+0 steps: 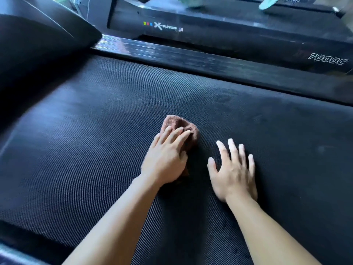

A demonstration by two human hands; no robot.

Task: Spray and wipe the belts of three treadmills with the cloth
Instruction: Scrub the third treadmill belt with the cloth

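Observation:
A black textured treadmill belt [95, 150] fills most of the head view. My left hand [166, 157] lies flat on a bunched brown cloth [181, 125], pressing it onto the belt near the middle, fingers straight over it. To its right my right hand [233, 169] rests flat on the bare belt, fingers spread, holding nothing. The cloth's far part shows beyond my left fingers; the rest is hidden under the hand.
A glossy black side rail [191, 60] marked "7000C" runs along the belt's far edge. Beyond it stands a second treadmill [210, 25] with an "X-RUTER" logo. A dark motor cover [38, 44] rises at the upper left. Teal objects [267, 4] sit at the top edge.

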